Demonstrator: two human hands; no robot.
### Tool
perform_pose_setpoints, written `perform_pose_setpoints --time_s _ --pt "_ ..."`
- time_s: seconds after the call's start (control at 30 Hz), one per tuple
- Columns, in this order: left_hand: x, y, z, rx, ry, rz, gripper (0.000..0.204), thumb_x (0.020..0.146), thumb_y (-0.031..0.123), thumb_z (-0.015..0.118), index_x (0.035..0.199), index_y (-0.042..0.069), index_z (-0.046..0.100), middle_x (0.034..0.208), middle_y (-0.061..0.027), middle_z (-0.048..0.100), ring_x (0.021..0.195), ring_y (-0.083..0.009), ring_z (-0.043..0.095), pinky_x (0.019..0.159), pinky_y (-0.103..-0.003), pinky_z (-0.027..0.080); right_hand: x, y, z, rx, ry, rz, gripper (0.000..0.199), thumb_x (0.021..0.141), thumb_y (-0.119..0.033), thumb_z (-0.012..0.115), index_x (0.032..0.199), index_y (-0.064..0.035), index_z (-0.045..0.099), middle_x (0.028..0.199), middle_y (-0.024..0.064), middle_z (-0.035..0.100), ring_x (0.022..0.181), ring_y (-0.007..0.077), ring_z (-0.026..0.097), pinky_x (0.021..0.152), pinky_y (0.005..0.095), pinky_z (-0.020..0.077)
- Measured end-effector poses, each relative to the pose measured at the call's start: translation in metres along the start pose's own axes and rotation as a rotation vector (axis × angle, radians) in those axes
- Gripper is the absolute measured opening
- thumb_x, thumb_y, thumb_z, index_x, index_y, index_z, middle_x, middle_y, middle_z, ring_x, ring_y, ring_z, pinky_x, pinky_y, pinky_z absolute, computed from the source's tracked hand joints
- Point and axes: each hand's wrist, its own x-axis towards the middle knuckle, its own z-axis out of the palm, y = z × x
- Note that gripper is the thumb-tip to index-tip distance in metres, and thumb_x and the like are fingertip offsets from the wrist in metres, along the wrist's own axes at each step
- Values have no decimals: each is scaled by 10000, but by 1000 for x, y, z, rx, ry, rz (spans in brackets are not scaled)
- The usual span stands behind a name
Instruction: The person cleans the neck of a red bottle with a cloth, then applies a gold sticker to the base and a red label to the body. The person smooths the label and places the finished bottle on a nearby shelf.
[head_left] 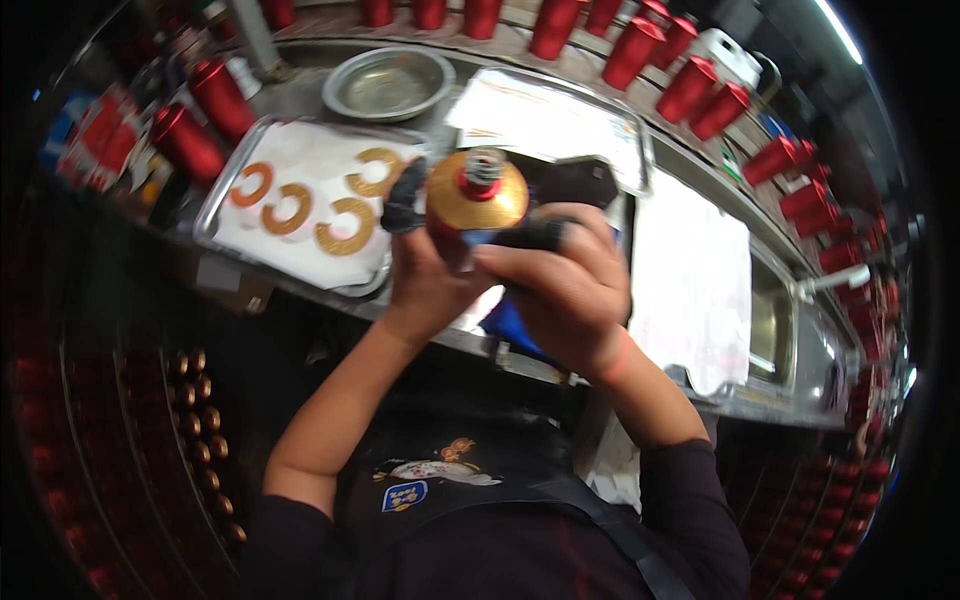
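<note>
In front of me, neck up, is a red bottle with a gold shoulder [476,207] and a bare metallic neck. My left hand [425,280] is closed around its left side, a black cover on one finger. From the right, my right hand [575,280] has its fingers curled in, thumb and a black-covered fingertip pressed at the bottle's near side. Blur hides whether a small piece sits between them. Left of the bottle, several gold C-shaped pieces [345,227] lie on white paper in a metal tray [212,215].
A round metal bowl [335,80] stands behind the tray. Beside it is another tray [646,155] with white sheets. White paper [690,285] covers the bench at right, near a sink [775,320]. Red bottles [632,52] line the back, and racks of bottles [200,420] flank me below.
</note>
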Motion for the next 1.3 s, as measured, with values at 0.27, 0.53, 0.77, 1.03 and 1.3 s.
perform_pose_setpoints --time_s 0.27,0.53,0.77,1.03,1.3 --pt "22 64 -17 59 8 -23 914 758 162 910 1441 22 319 1338 -151 510 1189 -248 583 1031 -391 510 -59 -23 -71 703 22 795 272 856 -6 751 1126 -10 711 1047 51 705 970 120 657 845 250 505" --pt "43 113 35 -200 -276 -360 768 793 318 870 1315 -18 417 1164 -150 610 1030 -209 654 922 -346 552 -167 2 -156 -173 -233 1100 287 792 -191 843 1015 -35 748 802 21 655 612 95 464 580 262 405" --pt "36 83 77 -96 -529 -559 804 749 438 881 1206 -42 425 1105 -200 615 999 -235 666 886 -358 562 -184 -22 -150 -202 -457 975 418 703 -280 900 1008 -75 703 841 84 583 664 255 582 618 356 478" --pt "37 72 83 -45 -537 -531 822 717 442 899 1177 -55 432 1069 -214 640 923 -236 697 800 -356 591 -175 -25 -144 -211 -468 1007 324 752 -242 858 927 -60 656 826 101 554 643 263 584 586 367 459" --pt "45 73 90 43 -556 -558 867 691 458 909 1189 -60 424 1109 -241 646 983 -267 696 859 -363 581 -176 -21 -140 -152 -378 1089 136 790 -101 707 880 -26 639 798 110 558 598 232 544 559 340 435"
